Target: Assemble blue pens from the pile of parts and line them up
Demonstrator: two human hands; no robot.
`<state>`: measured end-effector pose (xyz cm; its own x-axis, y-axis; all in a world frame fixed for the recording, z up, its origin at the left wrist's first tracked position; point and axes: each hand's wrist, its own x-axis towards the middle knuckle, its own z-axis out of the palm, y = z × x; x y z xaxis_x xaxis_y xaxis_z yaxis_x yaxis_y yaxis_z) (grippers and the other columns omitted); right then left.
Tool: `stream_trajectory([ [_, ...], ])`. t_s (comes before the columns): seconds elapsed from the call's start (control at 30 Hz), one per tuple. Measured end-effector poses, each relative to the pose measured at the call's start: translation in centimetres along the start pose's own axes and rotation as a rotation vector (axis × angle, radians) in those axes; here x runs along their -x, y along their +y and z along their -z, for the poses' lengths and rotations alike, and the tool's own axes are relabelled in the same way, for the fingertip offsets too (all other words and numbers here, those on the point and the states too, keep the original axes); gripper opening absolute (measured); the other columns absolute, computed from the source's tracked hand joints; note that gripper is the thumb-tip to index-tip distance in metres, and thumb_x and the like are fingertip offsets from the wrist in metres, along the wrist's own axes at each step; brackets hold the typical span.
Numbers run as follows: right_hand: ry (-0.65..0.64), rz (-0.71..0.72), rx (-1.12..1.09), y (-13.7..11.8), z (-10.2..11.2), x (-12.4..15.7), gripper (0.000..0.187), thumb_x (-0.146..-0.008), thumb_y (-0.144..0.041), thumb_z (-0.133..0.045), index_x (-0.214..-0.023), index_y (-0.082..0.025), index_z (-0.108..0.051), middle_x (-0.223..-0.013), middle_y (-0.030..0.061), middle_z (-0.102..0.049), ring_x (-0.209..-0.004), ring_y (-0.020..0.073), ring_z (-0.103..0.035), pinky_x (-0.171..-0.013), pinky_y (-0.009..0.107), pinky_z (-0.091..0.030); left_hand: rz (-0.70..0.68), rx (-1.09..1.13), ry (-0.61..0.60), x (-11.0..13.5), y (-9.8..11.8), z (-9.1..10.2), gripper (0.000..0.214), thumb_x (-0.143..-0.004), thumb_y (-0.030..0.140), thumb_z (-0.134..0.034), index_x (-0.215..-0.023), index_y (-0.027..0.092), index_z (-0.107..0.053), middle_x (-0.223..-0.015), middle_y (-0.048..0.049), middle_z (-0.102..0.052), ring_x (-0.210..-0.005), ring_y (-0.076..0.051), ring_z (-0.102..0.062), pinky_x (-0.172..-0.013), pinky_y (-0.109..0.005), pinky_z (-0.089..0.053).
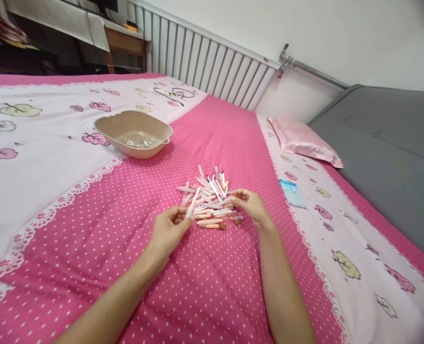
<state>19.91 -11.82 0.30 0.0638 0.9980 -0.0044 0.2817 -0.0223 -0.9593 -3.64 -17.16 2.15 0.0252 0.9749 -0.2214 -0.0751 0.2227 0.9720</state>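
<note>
A loose heap of pens in pink, white and peach lies on the pink dotted bedspread in front of me. At the heap's left side, my left hand pinches a white pen between thumb and fingers, its tip slanting up and away. My right hand is at the right edge of the heap, with thumb and fingertips closed on a pale translucent pen. That pen's far end overlaps the others, so I cannot tell whether it is lifted clear of them.
Beyond the heap to the left stands a beige plastic basin with small white pieces inside. A pack of light blue pens lies to the right, near a pink pillow. A black cord rests farther back, before a white radiator.
</note>
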Motion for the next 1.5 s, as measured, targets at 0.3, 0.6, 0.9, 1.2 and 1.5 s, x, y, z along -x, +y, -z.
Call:
stream_trajectory([
  [0.3,0.114,0.055,0.32,1.0,1.5,-0.5,0.019,-0.064,-0.03,-0.063,-0.077,-0.017,-0.062,-0.079,0.0054,-0.067,-0.073,0.0181,-0.062,-0.071,0.032,-0.048,0.003,-0.018,-0.009,0.1,0.0,0.1,0.033,-0.058,0.033,-0.069,-0.081,0.01,-0.062,-0.072,-0.0053,-0.064,-0.067,-0.015,-0.058,-0.059,-0.024,-0.041],
  [0.6,0.078,-0.025,0.578,1.4,1.9,0.3,0.007,-0.062,-0.018,-0.061,-0.069,-0.018,-0.062,-0.072,0.0046,-0.066,-0.069,0.0189,-0.06,-0.063,0.029,-0.043,-0.009,-0.042,-0.014,-0.1,-0.2,0.1,0.037,-0.059,0.036,-0.068,-0.084,0.009,-0.062,-0.078,-0.0078,-0.065,-0.069,-0.017,-0.057,-0.061,-0.025,-0.04],
  [0.9,0.015,-0.04,0.512,2.3,1.0,-0.4,0.023,-0.058,-0.025,-0.065,-0.078,-0.018,-0.056,-0.074,0.0028,-0.064,-0.066,0.0175,-0.06,-0.059,0.027,-0.045,-0.013,-0.065,-0.033,-0.2,-0.4,0.1,0.037,-0.06,0.036,-0.067,-0.084,0.008,-0.062,-0.076,-0.0076,-0.065,-0.066,-0.015,-0.055,-0.06,-0.025,-0.038],
  [1.2,-0.104,-0.095,0.377,2.6,1.5,-0.7,0.024,-0.057,-0.026,-0.068,-0.077,-0.015,-0.063,-0.065,0.0019,-0.063,-0.06,0.0146,-0.057,-0.055,0.025,-0.043,-0.006,-0.062,-0.014,-0.3,-0.3,0.0,0.036,-0.057,0.034,-0.069,-0.082,0.008,-0.063,-0.073,-0.0052,-0.063,-0.064,-0.013,-0.053,-0.06,-0.024,-0.037],
  [1.5,-0.207,-0.118,0.307,1.6,2.3,-0.4,0.024,-0.055,-0.033,-0.071,-0.063,-0.014,-0.06,-0.058,-0.0014,-0.057,-0.056,0.0124,-0.05,-0.054,0.024,-0.036,0.004,-0.068,-0.009,-0.1,0.1,-0.1,0.034,-0.056,0.036,-0.068,-0.078,0.01,-0.063,-0.07,-0.0051,-0.063,-0.064,-0.015,-0.054,-0.06,-0.025,-0.039],
])
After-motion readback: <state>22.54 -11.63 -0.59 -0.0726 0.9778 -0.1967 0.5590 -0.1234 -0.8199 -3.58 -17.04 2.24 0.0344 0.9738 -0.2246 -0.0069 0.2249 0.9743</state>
